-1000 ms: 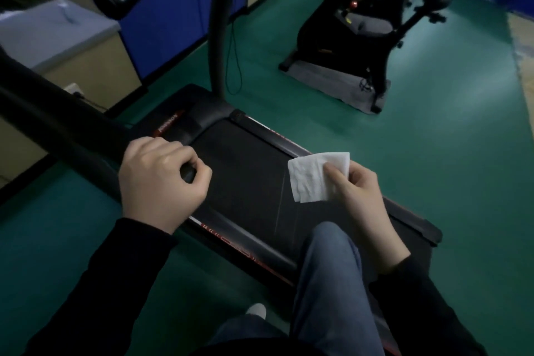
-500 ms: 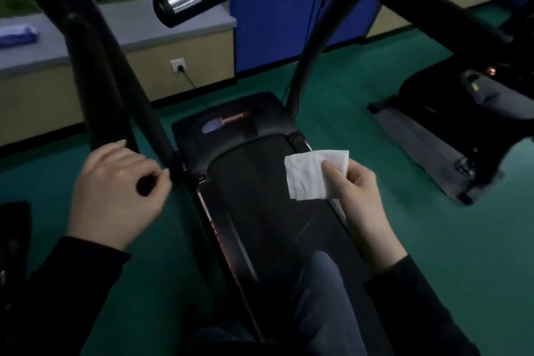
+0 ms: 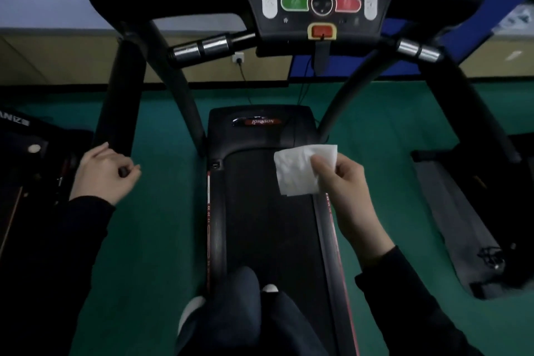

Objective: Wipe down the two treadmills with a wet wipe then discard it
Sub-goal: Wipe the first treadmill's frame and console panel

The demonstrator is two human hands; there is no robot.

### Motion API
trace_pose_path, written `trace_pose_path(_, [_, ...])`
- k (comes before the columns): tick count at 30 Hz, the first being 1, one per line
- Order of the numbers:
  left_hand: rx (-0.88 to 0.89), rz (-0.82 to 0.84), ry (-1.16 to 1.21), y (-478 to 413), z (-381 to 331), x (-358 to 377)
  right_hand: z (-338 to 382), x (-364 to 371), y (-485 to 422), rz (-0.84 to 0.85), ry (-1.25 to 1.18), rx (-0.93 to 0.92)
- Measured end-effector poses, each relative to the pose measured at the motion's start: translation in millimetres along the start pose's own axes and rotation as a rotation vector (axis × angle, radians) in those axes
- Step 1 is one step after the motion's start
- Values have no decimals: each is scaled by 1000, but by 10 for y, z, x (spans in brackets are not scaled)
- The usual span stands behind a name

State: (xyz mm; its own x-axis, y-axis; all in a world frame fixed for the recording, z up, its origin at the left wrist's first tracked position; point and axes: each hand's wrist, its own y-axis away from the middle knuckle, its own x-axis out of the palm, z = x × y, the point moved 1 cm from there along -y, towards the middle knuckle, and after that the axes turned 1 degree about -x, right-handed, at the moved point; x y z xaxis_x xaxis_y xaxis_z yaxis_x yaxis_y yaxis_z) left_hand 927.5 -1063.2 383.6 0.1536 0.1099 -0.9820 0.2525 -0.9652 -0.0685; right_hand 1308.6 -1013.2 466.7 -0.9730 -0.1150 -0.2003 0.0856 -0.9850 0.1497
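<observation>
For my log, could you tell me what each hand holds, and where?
Right hand pinches the wet wipe at its right edge; left hand grips the treadmill's side handrail.

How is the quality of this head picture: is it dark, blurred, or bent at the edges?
Head view: dim overall; the white wet wipe in the right hand is brightest. The leaves top left are blurred, the black treadmill console is fairly sharp. The wide lens bows the black side handrail by the left hand.

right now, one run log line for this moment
right hand pinching wet wipe above treadmill belt | left hand on handrail
</observation>
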Motion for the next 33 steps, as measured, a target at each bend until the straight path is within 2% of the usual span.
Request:
trace_pose_path(6, [-63, 43, -45, -42, -182, -86, 204, -145, -251, 60, 2, -23])
trace_pose_path(12, [-55, -122, 61, -344, -637, -412, 398, -197, -547, 74, 4, -69])
trace_pose_path(19, [27, -288, 160, -1070, -1001, -952, 813, -11, -1125, 49, -43, -164])
trace_pose_path(24, [103, -325, 223, -1730, -1174, -1241, 1203, 155, -1622, 8, -76, -247])
trace_pose_path(33, [232, -353, 284, -2592, -1702, -1478, 1540, 148, -2171, -130, -134, -243])
